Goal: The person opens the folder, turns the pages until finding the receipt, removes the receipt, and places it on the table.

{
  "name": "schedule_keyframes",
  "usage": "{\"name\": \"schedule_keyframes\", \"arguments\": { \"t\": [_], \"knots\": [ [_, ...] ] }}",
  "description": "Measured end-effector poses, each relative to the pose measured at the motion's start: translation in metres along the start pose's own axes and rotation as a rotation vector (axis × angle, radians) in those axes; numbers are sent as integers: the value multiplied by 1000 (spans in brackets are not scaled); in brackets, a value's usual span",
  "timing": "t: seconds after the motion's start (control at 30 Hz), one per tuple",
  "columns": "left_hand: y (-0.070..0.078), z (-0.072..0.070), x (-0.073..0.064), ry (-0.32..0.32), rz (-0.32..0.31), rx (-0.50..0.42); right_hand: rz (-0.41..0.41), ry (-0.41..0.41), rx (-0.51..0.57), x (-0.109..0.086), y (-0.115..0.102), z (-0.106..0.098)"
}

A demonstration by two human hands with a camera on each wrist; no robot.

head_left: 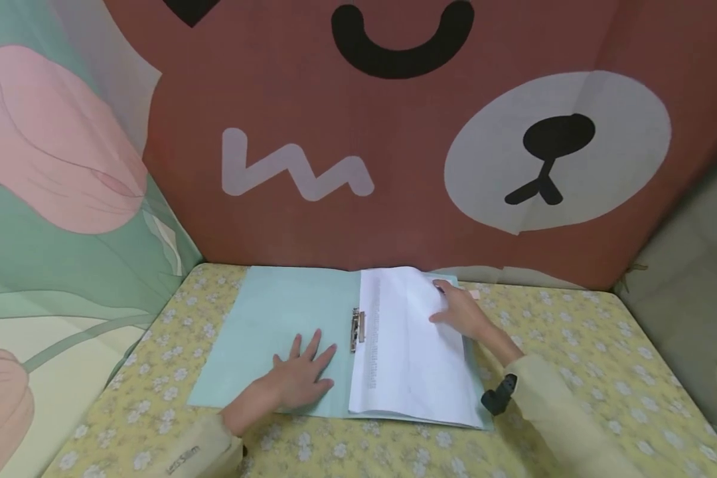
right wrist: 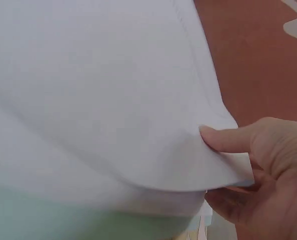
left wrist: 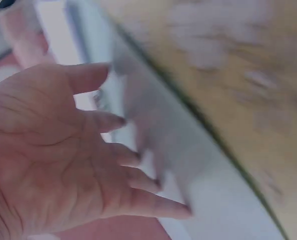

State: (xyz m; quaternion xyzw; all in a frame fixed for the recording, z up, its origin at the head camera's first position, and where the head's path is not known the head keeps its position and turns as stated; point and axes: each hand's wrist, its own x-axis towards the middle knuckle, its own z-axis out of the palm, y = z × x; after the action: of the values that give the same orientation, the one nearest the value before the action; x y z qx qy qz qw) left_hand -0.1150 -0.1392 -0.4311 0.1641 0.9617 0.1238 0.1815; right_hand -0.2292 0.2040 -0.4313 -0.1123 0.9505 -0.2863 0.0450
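While my left hand (head_left: 301, 378) lies flat, fingers spread, on the one open folder (head_left: 263, 332), my right hand (head_left: 463, 312) pinches one sheet's (head_left: 412, 345) far edge.

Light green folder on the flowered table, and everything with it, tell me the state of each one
Light green plastic folder: lying open, flat.
White paper sheets: stacked on the folder's right half, top sheet's far corner lifted.
Metal clip: at the spine, on the sheets' edge.
Left hand: flat, fingers spread on the folder.
Right hand: pinching the lifted sheet corner.
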Motion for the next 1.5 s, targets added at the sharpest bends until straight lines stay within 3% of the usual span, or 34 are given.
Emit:
{"name": "schedule_keyframes", "arguments": {
  "t": [0.1,0.27,0.43,0.6,0.8,1.03,1.27,1.5],
  "knots": [
    [6,-7,1,-18,-47,-55,62,87,80,-5,-3,1],
    [12,-18,3,-25,-98,-128,225,224,316,-9,-7,-2],
    [14,-25,10,-54,-125,-149,306,284,539,-14,-11,-13],
    [13,-26,18,-63,-154,-134,336,242,674,-23,-12,-22],
    [20,-20,16,-34,-177,-94,309,196,706,-28,-10,-24],
    [20,-18,11,-26,-185,-118,309,143,772,-31,-14,-29],
    [17,-15,10,22,-122,-85,289,95,880,-32,-23,-40],
    [15,-20,8,132,-67,-91,221,58,980,-28,-39,-45]
  ]
}}
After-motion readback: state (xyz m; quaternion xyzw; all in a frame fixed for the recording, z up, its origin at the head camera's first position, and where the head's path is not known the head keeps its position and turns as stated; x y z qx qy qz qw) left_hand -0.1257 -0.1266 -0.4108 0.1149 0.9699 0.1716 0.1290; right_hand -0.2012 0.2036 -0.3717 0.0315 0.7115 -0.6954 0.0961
